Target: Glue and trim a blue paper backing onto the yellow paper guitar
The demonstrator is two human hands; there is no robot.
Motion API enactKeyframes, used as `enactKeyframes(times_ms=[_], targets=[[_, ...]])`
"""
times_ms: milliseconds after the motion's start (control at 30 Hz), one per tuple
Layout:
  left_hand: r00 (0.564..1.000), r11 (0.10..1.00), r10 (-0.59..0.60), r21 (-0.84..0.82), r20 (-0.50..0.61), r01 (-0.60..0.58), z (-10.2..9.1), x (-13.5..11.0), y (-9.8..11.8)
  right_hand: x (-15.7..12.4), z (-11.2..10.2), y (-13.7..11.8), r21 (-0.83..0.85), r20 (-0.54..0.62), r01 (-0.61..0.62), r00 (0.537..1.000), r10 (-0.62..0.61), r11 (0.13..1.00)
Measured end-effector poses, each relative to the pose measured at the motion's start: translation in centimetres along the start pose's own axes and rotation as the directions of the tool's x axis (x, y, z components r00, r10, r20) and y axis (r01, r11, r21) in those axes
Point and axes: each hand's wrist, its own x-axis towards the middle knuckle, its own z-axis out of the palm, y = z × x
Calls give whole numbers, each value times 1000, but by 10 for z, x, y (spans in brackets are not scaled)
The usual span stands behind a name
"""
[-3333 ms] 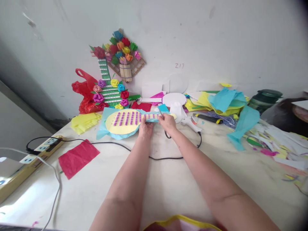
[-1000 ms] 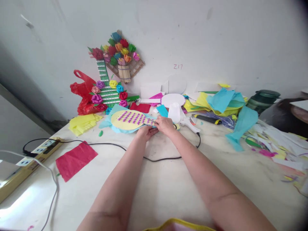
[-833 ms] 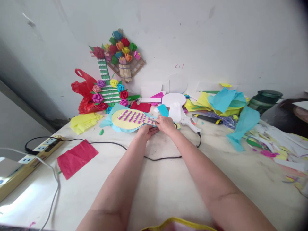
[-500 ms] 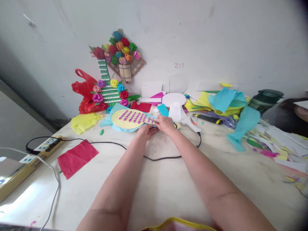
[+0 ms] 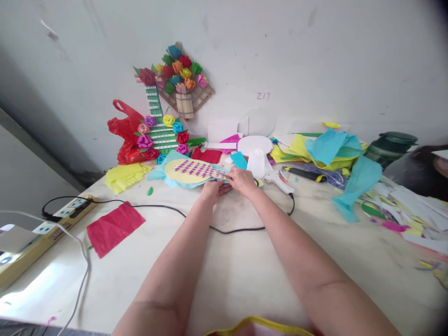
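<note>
A yellow guitar-shaped paper cutout (image 5: 171, 173) with purple and white strips across it lies on light blue crepe paper (image 5: 156, 174) in front of me. My left hand (image 5: 214, 190) grips its near edge, fingers reaching right beneath the neck. Over the neck, my right hand (image 5: 242, 180) is closed on scissors (image 5: 223, 174). The blades point left along the neck, and a dark handle loop shows beyond the fingers. Most of the scissors and the neck are hidden by my hand. Just right of it lies a white glue gun (image 5: 280, 181).
A red crepe sheet (image 5: 115, 228) and a power strip (image 5: 66, 217) lie left, with a black cord (image 5: 238, 231) crossing the table. Behind stand a green flowered guitar craft (image 5: 163, 136) and a red bag (image 5: 128, 133). A black-yellow cutter (image 5: 304, 174) and paper scraps (image 5: 420, 210) are right.
The whole view has shifted slightly, so things appear a little farther right. Both hands stay at the cutout's neck, with the scissors in nearly the same place.
</note>
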Motion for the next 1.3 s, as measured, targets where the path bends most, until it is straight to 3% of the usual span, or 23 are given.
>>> enactKeyframes(times_ms=[500, 1067, 1300], targets=[[1000, 1000, 8, -26, 7, -8, -1, -1, 1, 1, 3, 0, 7, -24, -6, 1000, 6, 1000], [989, 998, -11, -61, -147, 2, 2, 8, -2, 3, 3, -6, 22, -10, -61, 998, 61, 998], [986, 998, -27, -60, -162, 18, 4, 8, 0, 11, -6, -14, 13, -8, -22, 1000, 22, 1000]])
